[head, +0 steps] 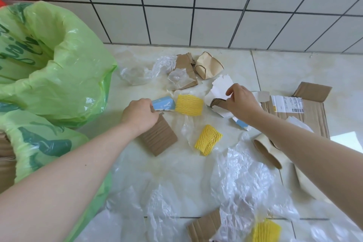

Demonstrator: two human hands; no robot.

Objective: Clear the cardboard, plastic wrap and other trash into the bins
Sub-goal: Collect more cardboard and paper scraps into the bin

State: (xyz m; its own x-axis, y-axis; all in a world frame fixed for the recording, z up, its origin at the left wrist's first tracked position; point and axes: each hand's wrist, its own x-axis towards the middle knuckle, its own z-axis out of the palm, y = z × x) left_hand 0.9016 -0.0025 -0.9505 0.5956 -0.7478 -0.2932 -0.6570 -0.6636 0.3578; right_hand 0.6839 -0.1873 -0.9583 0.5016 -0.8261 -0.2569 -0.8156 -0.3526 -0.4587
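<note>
Hands: left hand [140, 114] curled, gripping a blue-and-white paper scrap [164, 103] beside a ribbed cardboard piece [158, 136]; right hand [242, 102] pinching a curled corrugated strip [217, 102] over torn white paper [220, 86]. Yellow foam nets: three [189, 104], [208, 139], [266, 231], mesh-textured. Crushed paper cups: two [209, 65], [267, 151]. Flattened cardboard box with label: one [306, 112]. Crinkled clear plastic wrap [241, 173]: several sheets. Green bin bags: two [59, 65], [45, 143], at left. Surface: pale glossy floor [284, 68]; white tiled wall [176, 6], dark grout.
</note>
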